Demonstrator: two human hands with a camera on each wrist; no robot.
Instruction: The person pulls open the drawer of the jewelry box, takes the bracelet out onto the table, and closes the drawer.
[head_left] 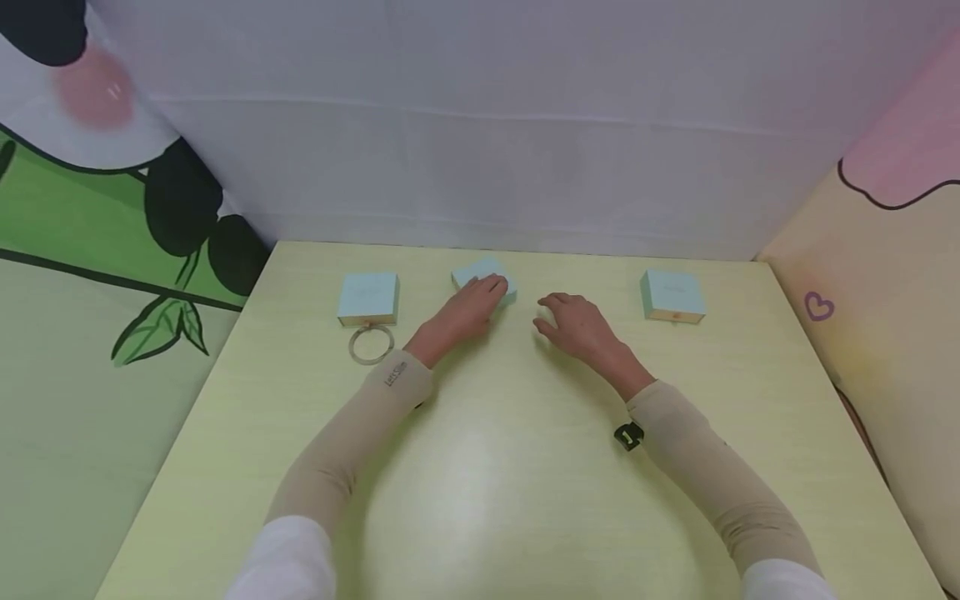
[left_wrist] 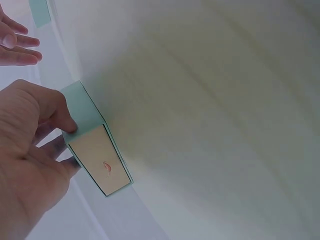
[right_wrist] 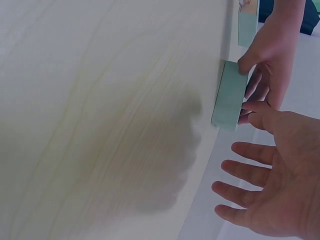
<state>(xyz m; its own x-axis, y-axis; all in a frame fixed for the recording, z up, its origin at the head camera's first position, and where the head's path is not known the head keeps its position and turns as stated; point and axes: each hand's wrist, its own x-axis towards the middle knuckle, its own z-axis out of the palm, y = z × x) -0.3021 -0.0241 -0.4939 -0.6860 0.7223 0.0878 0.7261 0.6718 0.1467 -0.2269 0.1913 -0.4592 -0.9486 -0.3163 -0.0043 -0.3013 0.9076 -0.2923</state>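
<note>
The middle light-blue box [head_left: 477, 268] lies turned at an angle near the table's back edge. My left hand [head_left: 468, 308] holds it by its sides, thumb on one side and fingers on the other, as the left wrist view shows. A tan end face [left_wrist: 98, 157] with a small reddish mark is visible there. Part of the lid is hidden under my fingers in the head view. My right hand [head_left: 581, 325] hovers to the right of this box, fingers spread and holding nothing. The right wrist view shows its fingers [right_wrist: 245, 172] apart, close by the box's side.
Another light-blue box [head_left: 367, 296] stands at the back left, with a pale ring [head_left: 352, 347] in front of it. A third box [head_left: 673, 293] sits at the back right. A white cloth wall [head_left: 525, 175] rises behind the pale yellow table [head_left: 480, 500].
</note>
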